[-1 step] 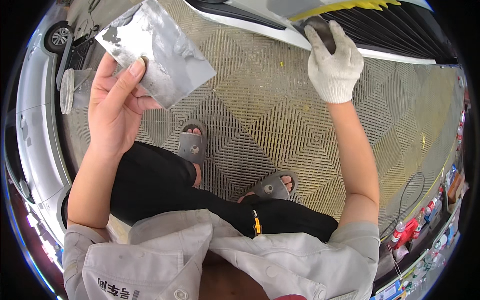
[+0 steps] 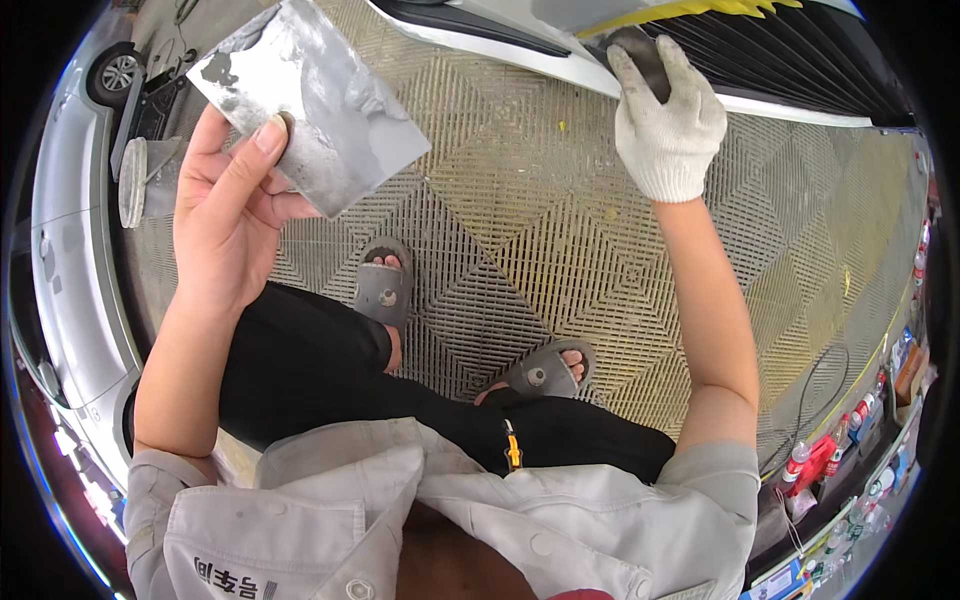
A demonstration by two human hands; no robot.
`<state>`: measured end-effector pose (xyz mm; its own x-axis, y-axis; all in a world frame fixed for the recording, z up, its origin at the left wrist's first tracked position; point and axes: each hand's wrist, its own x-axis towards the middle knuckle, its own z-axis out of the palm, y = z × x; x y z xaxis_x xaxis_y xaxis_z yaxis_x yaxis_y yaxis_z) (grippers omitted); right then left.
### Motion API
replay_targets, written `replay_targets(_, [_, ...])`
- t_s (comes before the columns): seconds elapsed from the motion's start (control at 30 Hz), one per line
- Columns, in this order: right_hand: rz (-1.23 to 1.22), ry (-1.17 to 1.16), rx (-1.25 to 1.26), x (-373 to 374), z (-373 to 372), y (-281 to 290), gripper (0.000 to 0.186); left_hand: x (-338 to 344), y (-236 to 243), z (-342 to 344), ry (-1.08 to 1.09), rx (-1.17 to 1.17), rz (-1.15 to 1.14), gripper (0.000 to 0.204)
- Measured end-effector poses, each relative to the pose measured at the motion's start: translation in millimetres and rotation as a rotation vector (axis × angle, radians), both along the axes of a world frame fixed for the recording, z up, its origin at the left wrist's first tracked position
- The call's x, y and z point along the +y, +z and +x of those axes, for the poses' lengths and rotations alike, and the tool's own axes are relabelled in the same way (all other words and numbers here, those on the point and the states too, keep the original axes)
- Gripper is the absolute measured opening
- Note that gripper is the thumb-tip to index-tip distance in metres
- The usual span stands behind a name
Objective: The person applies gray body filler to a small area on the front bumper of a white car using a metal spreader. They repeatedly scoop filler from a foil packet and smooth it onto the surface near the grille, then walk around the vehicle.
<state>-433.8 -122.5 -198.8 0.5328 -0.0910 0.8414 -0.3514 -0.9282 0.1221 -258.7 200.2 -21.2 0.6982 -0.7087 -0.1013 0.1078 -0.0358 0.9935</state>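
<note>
My bare left hand (image 2: pixel 236 195) grips a flat square plate (image 2: pixel 350 120) by its lower left edge, thumb on top and fingers beneath. Grey and whitish smears, like filler, cover much of the plate. At the upper right, my right hand (image 2: pixel 672 130) wears a white knit glove. Its fingers close around a dark, rounded pad-like piece (image 2: pixel 643 66), whose exact kind I cannot make out. That piece lies against the light-coloured vehicle panel (image 2: pixel 560 62), just below a yellow strip (image 2: pixel 680 14) with a ragged end.
Black ribbed sheeting (image 2: pixel 800 60) spans the panel's right part. A silver car (image 2: pixel 75 240) stands at the left, near a round pale-rimmed container (image 2: pixel 135 183). Grated tiles (image 2: pixel 500 230) form the floor. Several bottles and a red container (image 2: pixel 815 465) line the right side, beside a thin cable (image 2: pixel 805 400).
</note>
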Motion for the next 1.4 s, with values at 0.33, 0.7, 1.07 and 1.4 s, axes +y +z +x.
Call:
replay_targets(0.33, [-0.091, 0.116, -0.12, 0.7, 14.2, 11.9, 0.042, -2.1, 5.9, -2.2, -0.014, -0.027, 0.023, 0.043])
replay_targets(0.7, [-0.064, 0.165, -0.143, -0.1, 17.7, 13.8, 0.034, -1.5, 6.0, -1.9, -0.029, -0.029, 0.017, 0.043])
replay_targets(1.07, [-0.094, 0.141, -0.166, -3.1, 21.1, 6.3, 0.036, 0.7, 5.4, 0.3, -0.061, -0.042, 0.003, 0.044])
replay_targets(1.4, [-0.11, 0.068, -0.117, -2.8, 17.1, 1.8, 0.039, 1.7, 6.5, 0.8, -0.044, -0.052, 0.015, 0.044])
